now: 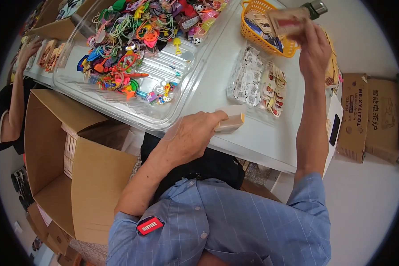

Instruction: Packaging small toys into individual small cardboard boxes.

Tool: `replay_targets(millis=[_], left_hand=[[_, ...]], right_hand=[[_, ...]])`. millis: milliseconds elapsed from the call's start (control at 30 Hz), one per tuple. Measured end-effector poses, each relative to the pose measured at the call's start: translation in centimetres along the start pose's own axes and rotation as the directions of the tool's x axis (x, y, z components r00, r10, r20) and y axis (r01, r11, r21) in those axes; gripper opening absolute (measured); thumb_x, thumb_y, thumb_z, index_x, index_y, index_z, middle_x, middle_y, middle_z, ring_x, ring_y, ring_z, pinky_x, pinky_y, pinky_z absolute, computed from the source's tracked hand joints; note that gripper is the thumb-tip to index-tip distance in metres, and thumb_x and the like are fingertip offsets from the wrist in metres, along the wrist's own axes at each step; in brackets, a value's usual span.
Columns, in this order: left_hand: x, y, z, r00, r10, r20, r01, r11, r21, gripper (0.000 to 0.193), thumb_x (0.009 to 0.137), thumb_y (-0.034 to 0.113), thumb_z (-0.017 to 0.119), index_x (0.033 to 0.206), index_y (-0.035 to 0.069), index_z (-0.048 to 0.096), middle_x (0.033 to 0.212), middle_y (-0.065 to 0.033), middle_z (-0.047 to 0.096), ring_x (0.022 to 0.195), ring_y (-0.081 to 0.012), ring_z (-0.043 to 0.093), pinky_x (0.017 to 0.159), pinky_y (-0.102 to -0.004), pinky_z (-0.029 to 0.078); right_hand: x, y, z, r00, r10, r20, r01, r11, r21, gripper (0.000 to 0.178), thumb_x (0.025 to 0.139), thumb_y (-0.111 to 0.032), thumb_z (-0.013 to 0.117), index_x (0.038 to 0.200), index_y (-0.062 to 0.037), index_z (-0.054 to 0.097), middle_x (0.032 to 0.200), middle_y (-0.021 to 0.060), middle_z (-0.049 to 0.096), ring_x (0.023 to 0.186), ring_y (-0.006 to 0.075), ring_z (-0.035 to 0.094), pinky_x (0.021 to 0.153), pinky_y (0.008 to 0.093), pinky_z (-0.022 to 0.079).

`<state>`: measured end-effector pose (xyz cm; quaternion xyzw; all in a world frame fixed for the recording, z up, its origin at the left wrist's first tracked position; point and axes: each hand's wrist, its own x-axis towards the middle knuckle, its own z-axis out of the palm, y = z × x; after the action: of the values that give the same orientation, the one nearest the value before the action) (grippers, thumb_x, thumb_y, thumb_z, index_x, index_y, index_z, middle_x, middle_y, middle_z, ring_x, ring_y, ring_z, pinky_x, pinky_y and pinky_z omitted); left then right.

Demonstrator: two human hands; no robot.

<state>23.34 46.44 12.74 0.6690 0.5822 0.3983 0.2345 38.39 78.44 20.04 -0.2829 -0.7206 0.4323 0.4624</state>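
At the table's near edge my left hand [193, 133] is closed on a small white box [229, 123] with a yellowish edge. My right hand [315, 49] is raised at the far right, its fingers pinching a flat, clear-looking packet [290, 22] with a reddish middle, blurred by motion. Below that packet stands a yellow plastic basket [249, 32] with flat printed cards inside. Between the two hands lie a clear bag of small white packets [249, 77] and several small printed pieces [274, 91] in clear wrap beside it.
A large clear tray [157, 125] of colourful small toys [133, 40] fills the table's left. An open cardboard box [99, 190] stands at my left; another person's arm [15, 102] reaches in beyond it. A dark phone [335, 130] lies at the right edge, near brown cartons [352, 115].
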Motion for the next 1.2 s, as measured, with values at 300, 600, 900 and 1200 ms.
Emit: replay_targets(millis=[300, 600, 900, 1200], left_hand=[[-0.1, -1.5, 2.9, 0.991, 0.081, -0.102, -0.088, 0.994, -0.063, 0.05, 0.08, -0.004, 0.073, 0.124, 0.005, 0.053, 0.095, -0.0159, 0.066, 0.088, -0.0376, 0.067, 0.077, -0.0456, 0.053], [-0.5, -1.9, 5.4, 0.967, 0.03, -0.255, -0.087, 0.973, -0.215, 0.056, 0.08, -0.007, 0.073, 0.13, 0.004, 0.051, 0.106, -0.018, 0.068, 0.098, -0.0389, 0.068, 0.084, -0.0439, 0.055], [0.0, -1.6, 5.6, 0.975, 0.06, -0.213, -0.111, 0.965, -0.238, 0.06, 0.081, -0.009, 0.07, 0.135, 0.009, 0.051, 0.104, -0.0175, 0.066, 0.095, -0.0368, 0.068, 0.084, -0.0431, 0.054], [-0.3, -1.8, 6.3, 0.97, 0.034, -0.243, -0.097, 0.963, -0.252, 0.064, 0.08, -0.008, 0.07, 0.139, 0.008, 0.049, 0.104, -0.0183, 0.067, 0.096, -0.036, 0.068, 0.086, -0.0422, 0.055]], right_hand=[[-17.0, -3.5, 2.1, 0.835, -0.243, 0.494, 0.318, 0.945, -0.073, 0.014, 0.101, 0.002, 0.05, 0.109, 0.0027, 0.062, 0.089, 0.0176, 0.071, 0.076, 0.0304, 0.07, 0.081, 0.0435, 0.057], [-17.6, -4.1, -0.6, 0.836, -0.28, 0.472, 0.425, 0.874, -0.235, 0.023, 0.093, 0.006, 0.062, 0.115, -0.0012, 0.066, 0.089, 0.0123, 0.071, 0.068, 0.0202, 0.069, 0.063, 0.0303, 0.054], [-16.0, -6.1, -1.5, 0.721, -0.212, 0.66, 0.545, 0.761, -0.351, 0.035, 0.083, 0.004, 0.072, 0.116, -0.0095, 0.074, 0.092, 0.0091, 0.07, 0.081, 0.0247, 0.068, 0.068, 0.0354, 0.054], [-16.7, -4.1, -2.4, 0.884, -0.161, 0.438, 0.355, 0.842, -0.407, 0.029, 0.086, -0.002, 0.073, 0.114, -0.0064, 0.073, 0.104, 0.0139, 0.069, 0.095, 0.0288, 0.067, 0.082, 0.0357, 0.055]])
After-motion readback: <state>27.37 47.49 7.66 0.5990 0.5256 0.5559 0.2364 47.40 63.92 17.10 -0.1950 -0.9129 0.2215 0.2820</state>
